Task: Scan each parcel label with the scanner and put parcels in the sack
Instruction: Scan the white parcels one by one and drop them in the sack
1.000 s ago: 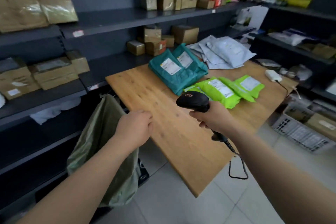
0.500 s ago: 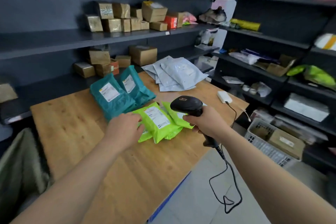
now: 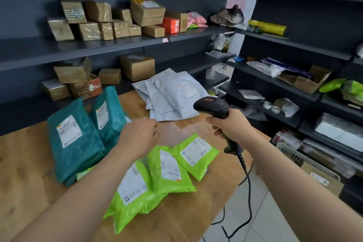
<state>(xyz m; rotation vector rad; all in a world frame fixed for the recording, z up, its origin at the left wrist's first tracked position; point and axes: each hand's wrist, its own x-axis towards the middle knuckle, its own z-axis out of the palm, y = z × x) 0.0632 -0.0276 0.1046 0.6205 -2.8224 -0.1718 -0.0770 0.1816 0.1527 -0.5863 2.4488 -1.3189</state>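
Three lime-green parcels [image 3: 167,169] with white labels lie overlapping near the front of the wooden table [image 3: 25,182]. Two teal parcels [image 3: 78,139] lie to their left, and a pile of grey mailers [image 3: 172,94] sits at the table's far end. My left hand [image 3: 140,136] hovers above the green parcels with fingers loosely curled, holding nothing. My right hand [image 3: 233,125] grips a black corded scanner [image 3: 213,105], its head pointing left over the table. The sack is out of view.
Dark shelves [image 3: 117,43] behind the table carry several cardboard boxes [image 3: 147,12]. More shelves on the right hold bags and boxes. A white crate [image 3: 290,155] stands on the tiled floor. The scanner cable [image 3: 248,188] hangs off the table's right edge.
The view has swung right, away from the sack. My left hand left the sack and came over the green parcels. The scanner stayed in my right hand.
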